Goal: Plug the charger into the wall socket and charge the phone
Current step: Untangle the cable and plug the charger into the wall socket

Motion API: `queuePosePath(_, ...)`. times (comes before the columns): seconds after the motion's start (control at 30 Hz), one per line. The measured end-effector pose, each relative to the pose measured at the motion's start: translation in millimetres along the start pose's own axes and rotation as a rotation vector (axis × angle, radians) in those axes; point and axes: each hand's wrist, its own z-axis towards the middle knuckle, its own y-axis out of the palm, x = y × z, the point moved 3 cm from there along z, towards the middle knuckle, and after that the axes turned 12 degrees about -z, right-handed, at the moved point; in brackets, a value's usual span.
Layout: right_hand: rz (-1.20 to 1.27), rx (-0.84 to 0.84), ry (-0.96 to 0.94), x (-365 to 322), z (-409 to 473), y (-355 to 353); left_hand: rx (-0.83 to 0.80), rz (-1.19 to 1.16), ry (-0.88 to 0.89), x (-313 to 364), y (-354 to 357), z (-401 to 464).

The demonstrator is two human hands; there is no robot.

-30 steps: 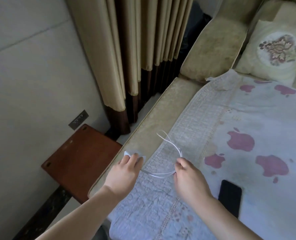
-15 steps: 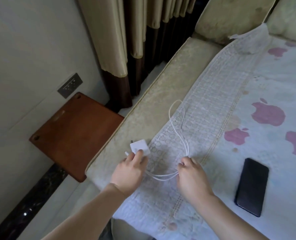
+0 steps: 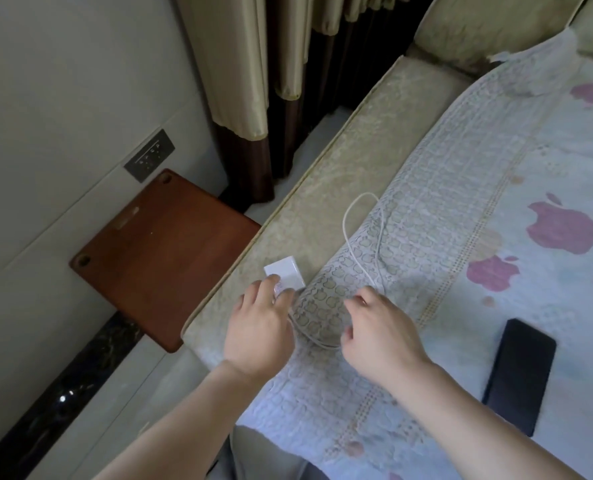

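1. Sofa seat [image 3: 340,188], beige, draped with a lace-edged cover [image 3: 496,209] printed with purple apples; gold-and-brown curtains [image 3: 253,81] at 12 o'clock.
2. Wall socket [image 3: 149,155], grey plate, on the wall at 10 o'clock, just above a reddish wooden stool [image 3: 163,254].
3. Charger [image 3: 284,275], white block, lying on the seat edge beside the cover; left hand [image 3: 260,327] rests on its near end, fingers touching it but not plainly curled round it.
4. Cable [image 3: 361,244], white, looped over the cover toward 12 o'clock; right hand [image 3: 381,334] pinches it with curled fingers.
5. Phone [image 3: 518,375], black, lying flat on the cover at 4 o'clock, apart from both hands.
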Motion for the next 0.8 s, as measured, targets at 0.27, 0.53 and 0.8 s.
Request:
queuePosePath(0.27, 0.144, 0.217, -0.104, -47, 54, -31, 0.131, -0.327, -0.298, -24, -9, 8)
queuePosePath(0.53, 0.140, 0.126, -0.030, -75, 106, 0, 0.200, -0.560, -0.563, -52, 18, 25)
queuePosePath(0.8, 0.265, 0.066, 0.075, -76, 112, 12, 0.107, -0.572, -0.489, -55, 18, 31)
